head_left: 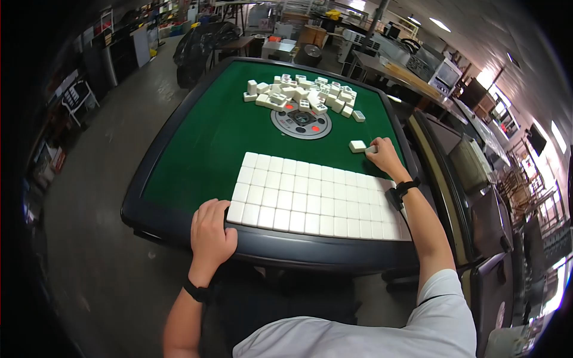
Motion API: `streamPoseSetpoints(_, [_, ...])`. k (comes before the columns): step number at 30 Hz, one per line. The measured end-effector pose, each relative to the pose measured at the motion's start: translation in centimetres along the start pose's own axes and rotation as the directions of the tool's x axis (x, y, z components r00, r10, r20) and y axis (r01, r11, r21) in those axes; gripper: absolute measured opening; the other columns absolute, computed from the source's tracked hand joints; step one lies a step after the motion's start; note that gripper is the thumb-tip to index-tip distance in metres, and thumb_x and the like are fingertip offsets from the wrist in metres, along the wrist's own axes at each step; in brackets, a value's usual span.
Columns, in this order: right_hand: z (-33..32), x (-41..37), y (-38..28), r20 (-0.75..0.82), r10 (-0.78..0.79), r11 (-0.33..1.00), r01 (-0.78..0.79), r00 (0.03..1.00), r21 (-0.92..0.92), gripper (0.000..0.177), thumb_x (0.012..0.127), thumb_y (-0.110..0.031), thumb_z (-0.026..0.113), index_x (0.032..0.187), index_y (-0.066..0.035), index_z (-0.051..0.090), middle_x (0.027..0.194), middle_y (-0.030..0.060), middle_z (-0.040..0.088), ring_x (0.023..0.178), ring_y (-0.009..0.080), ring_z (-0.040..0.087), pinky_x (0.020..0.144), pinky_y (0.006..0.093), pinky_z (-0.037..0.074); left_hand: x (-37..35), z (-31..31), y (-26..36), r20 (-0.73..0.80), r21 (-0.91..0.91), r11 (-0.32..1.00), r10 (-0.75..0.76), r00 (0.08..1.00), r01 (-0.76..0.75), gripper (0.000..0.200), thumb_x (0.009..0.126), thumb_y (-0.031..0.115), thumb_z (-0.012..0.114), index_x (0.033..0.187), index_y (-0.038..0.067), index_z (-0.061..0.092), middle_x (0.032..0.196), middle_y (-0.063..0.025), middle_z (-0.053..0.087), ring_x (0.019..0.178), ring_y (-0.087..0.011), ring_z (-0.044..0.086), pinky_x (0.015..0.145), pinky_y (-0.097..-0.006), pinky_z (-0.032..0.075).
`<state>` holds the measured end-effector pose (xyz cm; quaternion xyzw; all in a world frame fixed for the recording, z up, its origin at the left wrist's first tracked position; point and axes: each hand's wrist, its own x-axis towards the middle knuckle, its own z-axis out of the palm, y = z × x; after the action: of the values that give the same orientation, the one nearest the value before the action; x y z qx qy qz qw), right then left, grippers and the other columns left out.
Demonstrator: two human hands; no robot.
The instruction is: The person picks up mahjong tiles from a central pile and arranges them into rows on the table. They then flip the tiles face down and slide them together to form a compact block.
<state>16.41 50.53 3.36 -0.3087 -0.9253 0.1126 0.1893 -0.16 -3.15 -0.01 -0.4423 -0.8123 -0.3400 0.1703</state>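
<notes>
White tiles, backs up, lie in close rows as one block (298,197) along the near side of the green table (191,143). My left hand (212,230) rests on the dark rim at the block's left corner, fingers together; whether anything is under them is hidden. Beyond the block's right part, my right hand (385,156) is closed on a tile (372,149), at the felt. Just left of it lies a single white tile (357,146). A loose heap of tiles (298,92), some face up, covers the far part of the felt.
A round centre panel (301,123) with red and dark spots is set in the felt. The table's raised dark rim (161,149) runs around it. Dark padded furniture (441,173) stands close on the right. A black-covered object (206,51) is behind the far left corner.
</notes>
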Motion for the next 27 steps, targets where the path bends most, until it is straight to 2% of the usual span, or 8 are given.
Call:
streamPoseSetpoints(6, [-2.3, -1.9, 0.4, 0.189, 0.055, 0.998, -0.047, 0.981, -0.047, 0.026, 0.086, -0.010, 0.080, 0.109, 0.001, 0.071, 0.113, 0.0230, 0.071, 0.107, 0.0405, 0.069, 0.095, 0.0453, 0.057, -0.1, 0.2, -0.1, 0.032, 0.029, 0.999, 0.016, 0.999, -0.017, 0.051, 0.074, 0.005, 0.058, 0.125, -0.002, 0.067, 0.120, -0.0228, 0.070, 0.126, -0.0450, 0.061, 0.109, -0.0536, 0.048])
streamPoseSetpoints(9, [-1.2, -0.9, 2.4, 0.082, 0.014, 0.996, -0.007, 0.997, -0.087, 0.024, 0.087, -0.011, 0.082, 0.105, 0.000, 0.072, 0.107, 0.0230, 0.074, 0.106, 0.0415, 0.070, 0.095, 0.0474, 0.057, -0.1, 0.2, 0.0, 0.051, 0.029, 1.000, 0.009, 0.999, -0.011, 0.052, 0.075, 0.005, 0.057, 0.125, -0.002, 0.067, 0.121, -0.0234, 0.070, 0.126, -0.0451, 0.061, 0.110, -0.0536, 0.047])
streamPoseSetpoints(10, [-0.8, 0.1, 2.8, 0.073, 0.067, 0.991, -0.058, 0.995, -0.119, 0.035, 0.087, -0.020, 0.087, 0.113, 0.000, 0.075, 0.115, 0.0241, 0.077, 0.110, 0.0404, 0.072, 0.098, 0.0459, 0.057, 0.0, 0.2, 0.0, 0.054, 0.030, 1.000, 0.005, 0.999, -0.007, 0.052, 0.075, 0.005, 0.057, 0.125, -0.002, 0.067, 0.121, -0.0241, 0.070, 0.126, -0.0451, 0.061, 0.109, -0.0536, 0.047])
streamPoseSetpoints(11, [-0.4, 0.8, 3.2, 0.062, 0.075, 0.992, -0.068, 0.995, -0.106, 0.035, 0.087, -0.020, 0.087, 0.113, 0.000, 0.075, 0.115, 0.0241, 0.077, 0.110, 0.0404, 0.072, 0.098, 0.0459, 0.057, 0.0, 0.2, -0.1, 0.058, 0.030, 1.000, 0.002, 0.998, -0.003, 0.052, 0.076, 0.005, 0.057, 0.126, -0.002, 0.067, 0.121, -0.0247, 0.070, 0.126, -0.0451, 0.061, 0.109, -0.0535, 0.047])
streamPoseSetpoints(14, [0.8, 3.4, 3.4, 0.037, 0.057, 0.998, -0.056, 0.998, -0.035, 0.047, 0.094, -0.034, 0.081, 0.125, 0.001, 0.077, 0.121, 0.0241, 0.079, 0.112, 0.0390, 0.075, 0.101, 0.0430, 0.058, -0.1, 0.2, 0.0, 0.062, 0.037, 0.999, 0.006, 0.998, -0.008, 0.052, 0.076, 0.006, 0.057, 0.126, -0.002, 0.068, 0.122, -0.0257, 0.069, 0.126, -0.0450, 0.061, 0.109, -0.0533, 0.047])
streamPoseSetpoints(18, [1.1, 5.6, -0.6, 0.184, 0.218, 0.973, -0.228, 0.958, 0.035, 0.053, 0.092, -0.043, 0.080, 0.122, 0.001, 0.078, 0.111, 0.0227, 0.081, 0.100, 0.0367, 0.078, 0.092, 0.0429, 0.062, -0.1, 0.2, 0.1, 0.057, 0.026, 1.000, -0.009, 0.998, 0.008, 0.053, 0.076, 0.006, 0.056, 0.126, -0.002, 0.068, 0.124, -0.0249, 0.070, 0.125, -0.0443, 0.062, 0.111, -0.0523, 0.047])
streamPoseSetpoints(20, [0.9, 6.0, -2.4, 0.271, 0.271, 0.963, -0.264, 0.924, -0.062, 0.061, 0.090, -0.050, 0.081, 0.119, 0.003, 0.079, 0.106, 0.0222, 0.081, 0.091, 0.0350, 0.080, 0.083, 0.0418, 0.064, -0.2, 0.2, 0.1, 0.057, 0.036, 0.999, -0.011, 0.998, 0.009, 0.053, 0.076, 0.006, 0.056, 0.126, -0.002, 0.068, 0.124, -0.0250, 0.070, 0.125, -0.0441, 0.062, 0.111, -0.0521, 0.047])
streamPoseSetpoints(27, [0.4, 5.5, -3.3, 0.272, 0.341, 0.939, -0.311, 0.900, -0.147, 0.061, 0.090, -0.053, 0.082, 0.111, 0.004, 0.082, 0.107, 0.0232, 0.081, 0.091, 0.0354, 0.080, 0.080, 0.0402, 0.064, -0.3, 0.3, -0.2, 0.067, 0.052, 0.999, -0.014, 0.998, 0.010, 0.052, 0.076, 0.007, 0.057, 0.127, -0.003, 0.068, 0.123, -0.0259, 0.070, 0.127, -0.0440, 0.062, 0.109, -0.0530, 0.048])
